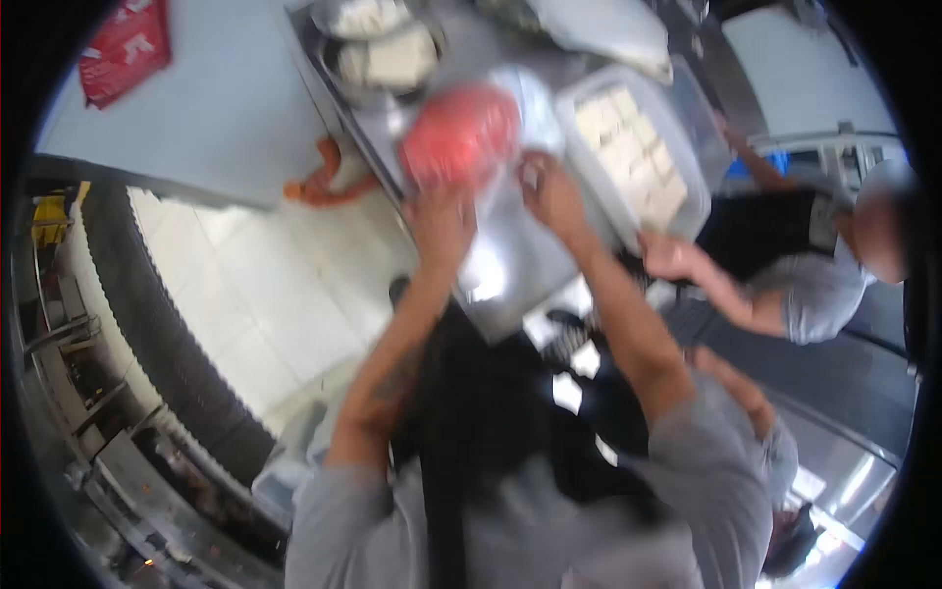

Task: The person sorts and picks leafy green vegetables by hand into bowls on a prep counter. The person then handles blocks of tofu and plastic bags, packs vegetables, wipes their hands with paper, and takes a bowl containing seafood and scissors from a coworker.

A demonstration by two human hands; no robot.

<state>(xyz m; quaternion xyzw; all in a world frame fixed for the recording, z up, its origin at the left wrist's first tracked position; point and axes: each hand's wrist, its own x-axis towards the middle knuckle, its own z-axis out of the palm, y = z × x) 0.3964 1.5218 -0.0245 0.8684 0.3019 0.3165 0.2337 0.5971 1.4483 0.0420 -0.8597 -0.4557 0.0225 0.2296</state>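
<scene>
A shiny red plastic bag [459,135], full and rounded, lies on the steel table [510,260]. At its near edge my left hand [440,224] is closed, its fingers curled against the plastic. My right hand [551,196] is just to the right of the bag, with fingers pinched together; a small pale bit shows at the fingertips, too blurred to name. Behind that hand lies a whitish, crumpled plastic bag [530,103].
A clear plastic tub [699,201] of white blocks stands at right, with a co-worker's hand [669,255] on its near rim. Metal bowls [339,83] with white food are at the back left. Orange-red straps or pieces [329,187] hang beside the table's left edge.
</scene>
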